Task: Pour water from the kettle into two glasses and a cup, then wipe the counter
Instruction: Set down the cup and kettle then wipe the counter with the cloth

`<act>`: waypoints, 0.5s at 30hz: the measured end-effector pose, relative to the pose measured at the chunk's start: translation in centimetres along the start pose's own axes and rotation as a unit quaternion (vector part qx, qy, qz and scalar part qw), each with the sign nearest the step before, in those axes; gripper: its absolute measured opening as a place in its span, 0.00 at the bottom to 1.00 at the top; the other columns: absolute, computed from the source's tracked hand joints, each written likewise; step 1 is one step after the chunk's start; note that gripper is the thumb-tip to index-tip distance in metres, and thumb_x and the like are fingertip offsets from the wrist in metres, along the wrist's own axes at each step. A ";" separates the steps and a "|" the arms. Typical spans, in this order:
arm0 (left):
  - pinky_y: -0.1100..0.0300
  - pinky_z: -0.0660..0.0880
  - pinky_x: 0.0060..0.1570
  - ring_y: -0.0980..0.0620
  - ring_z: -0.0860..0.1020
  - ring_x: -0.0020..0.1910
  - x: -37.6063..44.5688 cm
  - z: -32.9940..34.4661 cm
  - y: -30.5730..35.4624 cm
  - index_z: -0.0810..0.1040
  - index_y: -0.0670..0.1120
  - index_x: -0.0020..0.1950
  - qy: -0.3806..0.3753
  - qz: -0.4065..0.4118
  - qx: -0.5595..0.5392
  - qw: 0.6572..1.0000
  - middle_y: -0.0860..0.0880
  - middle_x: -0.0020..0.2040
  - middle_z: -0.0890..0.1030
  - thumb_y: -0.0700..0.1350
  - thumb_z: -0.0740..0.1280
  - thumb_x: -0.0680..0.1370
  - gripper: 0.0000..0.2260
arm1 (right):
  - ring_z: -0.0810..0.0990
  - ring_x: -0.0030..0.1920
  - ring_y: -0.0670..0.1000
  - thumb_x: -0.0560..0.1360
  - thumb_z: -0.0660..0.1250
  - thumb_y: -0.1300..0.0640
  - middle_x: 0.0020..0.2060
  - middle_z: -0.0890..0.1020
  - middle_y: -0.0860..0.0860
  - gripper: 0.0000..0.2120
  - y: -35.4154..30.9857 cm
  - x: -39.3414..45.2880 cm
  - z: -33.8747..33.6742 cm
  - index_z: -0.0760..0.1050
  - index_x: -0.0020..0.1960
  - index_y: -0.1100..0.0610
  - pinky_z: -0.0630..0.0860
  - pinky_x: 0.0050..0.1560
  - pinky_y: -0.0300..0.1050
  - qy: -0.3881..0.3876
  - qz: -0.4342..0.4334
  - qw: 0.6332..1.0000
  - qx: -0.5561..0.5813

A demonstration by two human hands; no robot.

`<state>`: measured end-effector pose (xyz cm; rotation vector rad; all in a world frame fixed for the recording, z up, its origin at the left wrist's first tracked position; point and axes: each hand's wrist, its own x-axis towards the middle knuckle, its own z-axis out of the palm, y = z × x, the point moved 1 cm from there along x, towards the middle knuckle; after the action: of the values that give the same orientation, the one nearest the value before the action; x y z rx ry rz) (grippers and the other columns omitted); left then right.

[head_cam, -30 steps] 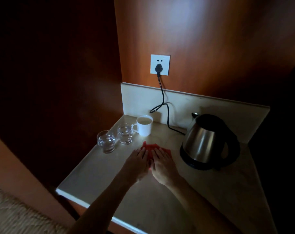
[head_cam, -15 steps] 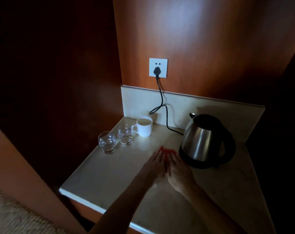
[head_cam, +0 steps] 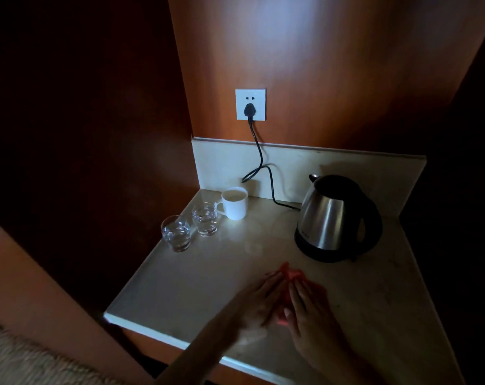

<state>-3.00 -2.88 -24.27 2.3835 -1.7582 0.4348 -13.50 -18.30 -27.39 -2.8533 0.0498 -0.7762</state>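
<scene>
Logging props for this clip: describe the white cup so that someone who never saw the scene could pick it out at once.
Find the wall socket above the pale counter; the cup stands almost straight below it, in the counter's back left corner. Two clear glasses sit in front of it to the left. It alone is opaque white with a handle.

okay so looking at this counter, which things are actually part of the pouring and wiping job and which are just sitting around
Part of the job: kettle, two glasses, white cup, red cloth under the left hand and right hand, counter.

Just there: wall socket, black power cord.
</scene>
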 end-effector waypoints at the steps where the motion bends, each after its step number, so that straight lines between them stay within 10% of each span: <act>1: 0.52 0.67 0.72 0.42 0.68 0.72 0.7 0.1 -1.1 0.72 0.34 0.71 -0.015 0.012 0.027 0.999 0.37 0.71 0.73 0.48 0.62 0.77 0.26 | 0.75 0.68 0.60 0.86 0.46 0.46 0.66 0.81 0.63 0.33 0.3 1.2 0.4 0.80 0.66 0.68 0.65 0.68 0.57 -0.010 0.001 1.000 -0.004; 9: 0.49 0.78 0.60 0.38 0.80 0.60 2.5 -2.1 -1.7 0.80 0.34 0.62 -0.003 -0.100 0.025 0.995 0.37 0.59 0.82 0.46 0.60 0.78 0.20 | 0.86 0.56 0.63 0.74 0.57 0.53 0.58 0.84 0.65 0.26 0.5 7.4 1.2 0.84 0.58 0.69 0.82 0.55 0.60 -0.090 -0.007 0.995 -0.029; 15: 0.49 0.71 0.68 0.40 0.75 0.67 -3.1 -1.4 1.6 0.77 0.35 0.67 0.047 -0.104 -0.001 0.993 0.37 0.65 0.78 0.48 0.62 0.82 0.20 | 0.83 0.62 0.59 0.76 0.58 0.50 0.62 0.84 0.59 0.26 -1.9 1.8 -0.3 0.83 0.64 0.64 0.74 0.64 0.54 -0.064 -0.044 0.997 0.008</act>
<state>-5.59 -0.14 -23.96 2.4668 -1.4517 0.5069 -12.16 -16.68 -25.89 -2.8999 -0.0999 -0.6043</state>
